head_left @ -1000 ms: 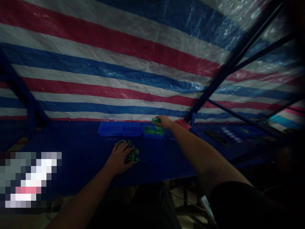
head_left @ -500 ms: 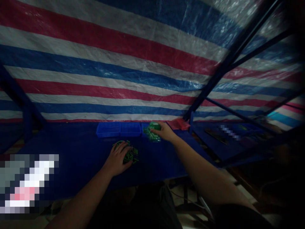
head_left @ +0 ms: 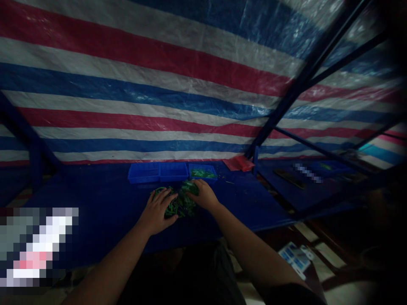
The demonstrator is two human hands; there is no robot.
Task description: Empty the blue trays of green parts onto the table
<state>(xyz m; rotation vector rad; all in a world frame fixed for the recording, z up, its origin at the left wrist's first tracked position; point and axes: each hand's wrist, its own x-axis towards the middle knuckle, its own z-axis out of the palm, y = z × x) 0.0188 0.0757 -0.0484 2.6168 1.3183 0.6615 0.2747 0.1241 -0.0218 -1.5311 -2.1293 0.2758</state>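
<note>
On the blue table (head_left: 95,212), my left hand (head_left: 158,212) lies with its fingers spread over a pile of small, thin green pieces (head_left: 172,207), too dark to name exactly. Beside it, my right hand (head_left: 206,195) grips a shiny green bundle (head_left: 188,192), which looks like a clear plastic bag with green pieces in it. The bundle rests against the right side of the pile, and its far side is partly hidden by my fingers. Just beyond my right hand, a small blue tray (head_left: 203,173) contains more green bits.
Two joined blue tray compartments (head_left: 159,173) stand left of the small tray. A red plastic sheet or bag (head_left: 238,163) lies by a blue metal post (head_left: 255,159). Striped tarp (head_left: 159,106) hangs behind the table. A dark flat object (head_left: 289,178) lies on the right-hand table.
My right hand has brought the green bundle from over the small blue tray down and left to the pile, uncovering the tray. My left hand has stayed in place.
</note>
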